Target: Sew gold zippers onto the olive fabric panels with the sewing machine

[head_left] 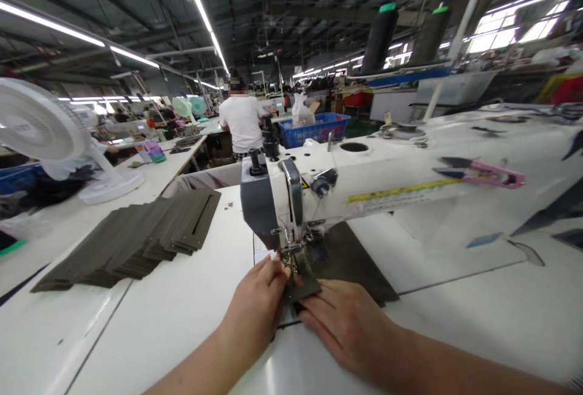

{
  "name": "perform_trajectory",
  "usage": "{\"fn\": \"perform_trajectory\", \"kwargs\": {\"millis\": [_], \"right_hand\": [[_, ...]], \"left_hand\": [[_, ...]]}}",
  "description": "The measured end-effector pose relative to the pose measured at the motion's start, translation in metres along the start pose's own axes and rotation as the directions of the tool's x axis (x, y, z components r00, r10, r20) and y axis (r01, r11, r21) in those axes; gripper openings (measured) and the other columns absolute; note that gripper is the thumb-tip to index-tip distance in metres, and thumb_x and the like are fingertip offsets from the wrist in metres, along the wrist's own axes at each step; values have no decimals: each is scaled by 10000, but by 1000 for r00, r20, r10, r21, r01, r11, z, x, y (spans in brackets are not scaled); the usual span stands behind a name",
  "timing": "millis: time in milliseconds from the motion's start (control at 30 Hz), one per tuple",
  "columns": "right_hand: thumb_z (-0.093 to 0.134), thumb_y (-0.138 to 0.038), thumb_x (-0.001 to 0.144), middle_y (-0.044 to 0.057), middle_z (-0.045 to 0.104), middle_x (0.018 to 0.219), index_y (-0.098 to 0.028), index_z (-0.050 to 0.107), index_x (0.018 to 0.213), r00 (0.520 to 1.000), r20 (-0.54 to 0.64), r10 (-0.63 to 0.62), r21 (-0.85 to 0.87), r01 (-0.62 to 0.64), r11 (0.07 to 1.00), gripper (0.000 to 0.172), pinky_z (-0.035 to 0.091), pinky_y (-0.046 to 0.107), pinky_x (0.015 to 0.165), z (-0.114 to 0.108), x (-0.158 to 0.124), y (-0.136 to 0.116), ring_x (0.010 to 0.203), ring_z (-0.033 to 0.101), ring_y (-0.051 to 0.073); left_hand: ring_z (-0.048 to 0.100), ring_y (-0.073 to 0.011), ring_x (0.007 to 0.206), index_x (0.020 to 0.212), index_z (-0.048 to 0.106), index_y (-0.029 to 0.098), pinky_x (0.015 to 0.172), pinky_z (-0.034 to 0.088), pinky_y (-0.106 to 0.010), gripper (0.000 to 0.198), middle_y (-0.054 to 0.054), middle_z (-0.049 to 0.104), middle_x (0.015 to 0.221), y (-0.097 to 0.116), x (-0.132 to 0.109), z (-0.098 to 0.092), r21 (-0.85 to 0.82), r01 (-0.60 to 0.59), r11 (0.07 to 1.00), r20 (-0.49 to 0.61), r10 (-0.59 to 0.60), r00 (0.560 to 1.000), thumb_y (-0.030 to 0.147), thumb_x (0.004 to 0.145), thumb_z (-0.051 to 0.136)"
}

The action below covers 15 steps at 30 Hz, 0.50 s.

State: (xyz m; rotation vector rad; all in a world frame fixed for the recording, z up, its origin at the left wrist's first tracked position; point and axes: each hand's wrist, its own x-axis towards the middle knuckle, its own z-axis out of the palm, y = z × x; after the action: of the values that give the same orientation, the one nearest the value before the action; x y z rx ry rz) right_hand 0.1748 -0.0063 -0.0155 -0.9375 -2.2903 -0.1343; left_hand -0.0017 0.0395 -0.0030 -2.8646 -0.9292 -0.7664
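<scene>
Factory hall (291,24) is lit by long white lamps. A white shirt is worn by a co-worker (241,121), who is seen far ahead, near a blue basket (314,129). A long white tabletop (150,334) is shared by a sewing machine (346,188) and a neat row of dark green cloth pieces (132,240), laid over each other, left of the machine. Another green cloth piece (303,279) is held under the needle, on top of a bigger dark cloth (353,261). It is pinched at its edge by the left grip (259,301), with the fingers pressed together. The right grip (346,328) is spread flat on the bigger cloth, just beside it. Pink snips (478,173) are left lying on the machine.
</scene>
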Motion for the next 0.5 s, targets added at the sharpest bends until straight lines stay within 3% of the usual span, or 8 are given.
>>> {"fn": "perform_trajectory", "kwargs": {"millis": [67,133,200,300,333,400,467,500], "right_hand": [[477,-158,838,61,600,790,-140,588,859,995,-14,97,-17,-97,995,114,436,317,679,-2,2,2,742,536,188],[578,-228,782,87,597,858,-140,588,887,980,10,200,-53,-199,979,137,435,364,715,-3,7,6,813,535,227],[646,-289,723,99,596,894,-138,591,900,950,98,295,-59,-291,955,239,437,376,714,-2,14,10,831,541,248],[572,-241,775,88,615,860,-133,605,876,933,205,296,-15,-300,954,151,431,327,692,-3,23,18,774,568,218],[517,-204,807,84,622,830,-130,609,846,937,212,278,10,-287,958,124,425,311,684,-3,24,20,747,576,204],[419,-147,848,82,629,776,-127,611,788,942,197,271,51,-286,957,202,416,290,659,-2,26,25,701,586,188],[381,-127,860,88,637,766,-122,607,782,934,163,318,69,-332,941,239,414,275,634,0,25,29,699,599,189],[379,-117,857,91,643,778,-120,605,797,927,146,345,77,-358,930,234,416,268,627,2,25,31,715,606,191]], "left_hand": [[549,-227,973,1048,562,165,835,493,-385,330,-109,584,1047,6,-3,-5,-47,68,997,8,-68,998,89,756,429],[569,-217,889,978,587,173,766,495,-371,265,-93,597,1000,12,-5,-9,-69,207,976,-5,-208,978,119,762,442],[572,-198,725,803,597,167,634,477,-328,155,-61,612,802,18,-5,-11,-58,387,920,-18,-388,921,206,808,447],[502,-152,495,577,544,170,467,382,-255,379,0,521,506,25,-5,-14,-64,597,800,39,-595,802,357,873,401],[490,-140,468,547,543,169,450,367,-244,418,5,512,479,27,-6,-14,-92,616,783,63,-613,788,375,880,396],[546,-144,540,606,607,168,499,413,-245,355,-11,586,567,31,-10,-13,-172,545,821,53,-544,837,360,864,456],[603,-181,740,831,661,177,641,476,-289,178,-47,662,803,33,-15,-12,-201,353,914,-31,-366,930,308,826,541],[601,-201,840,948,645,180,717,483,-324,188,-65,661,919,33,-17,-10,-179,239,954,-62,-253,965,285,816,562]]}}
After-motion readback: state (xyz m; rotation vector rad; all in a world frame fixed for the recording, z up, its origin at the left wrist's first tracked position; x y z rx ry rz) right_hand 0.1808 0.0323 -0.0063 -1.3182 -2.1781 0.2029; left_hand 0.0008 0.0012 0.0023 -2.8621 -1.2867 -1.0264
